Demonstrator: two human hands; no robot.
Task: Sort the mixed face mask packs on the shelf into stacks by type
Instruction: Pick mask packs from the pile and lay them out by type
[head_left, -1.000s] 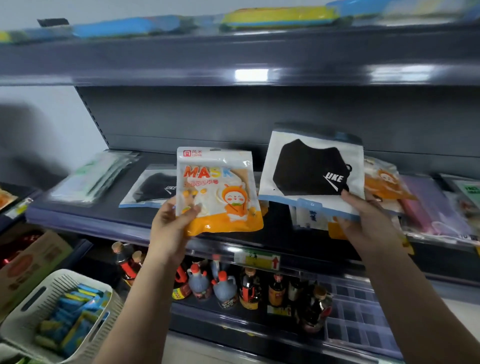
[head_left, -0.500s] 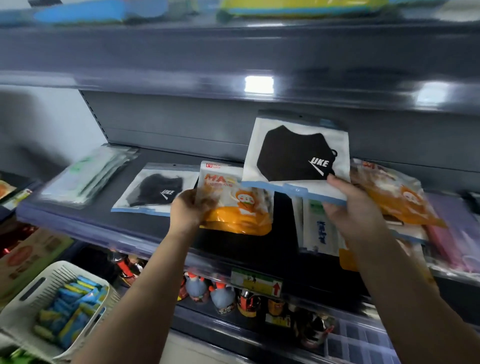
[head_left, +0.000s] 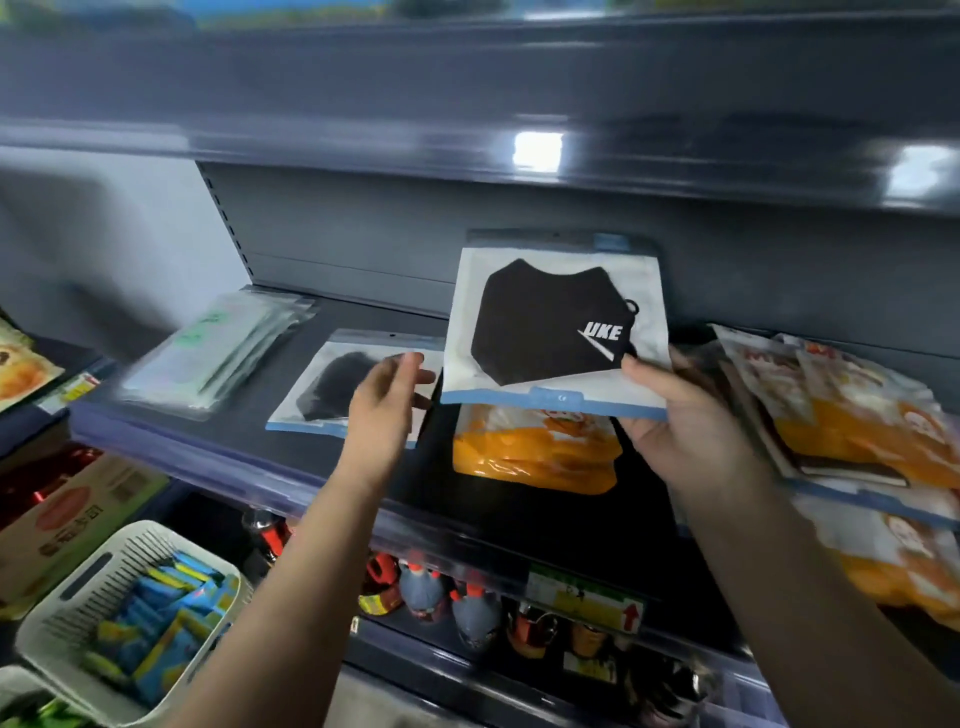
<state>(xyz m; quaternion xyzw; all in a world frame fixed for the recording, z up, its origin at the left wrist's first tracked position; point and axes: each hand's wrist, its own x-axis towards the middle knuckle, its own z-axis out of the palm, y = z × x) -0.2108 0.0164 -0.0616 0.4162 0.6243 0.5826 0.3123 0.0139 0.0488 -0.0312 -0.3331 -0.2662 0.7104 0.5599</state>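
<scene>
Right hand (head_left: 685, 431) pinches one black mask pack (head_left: 556, 327), upright above shelf (head_left: 218, 457) middle. Left hand (head_left: 384, 400) empty, fingers relaxed, over second black pack (head_left: 332, 384) lying flat. One orange pack (head_left: 535, 452) lies near front edge. Clear-pack stack (head_left: 208, 353) at left end; orange heap (head_left: 852, 415) at right, count unclear.

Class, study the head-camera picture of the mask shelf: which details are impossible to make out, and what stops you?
- Orange mask pack, head view: its top is covered by the black mask pack in the right hand.
- Clear pack stack: motion blur hides the print.
- Bottles below: labels too small and blurred.
- Right pile: cut off by the frame edge.
</scene>
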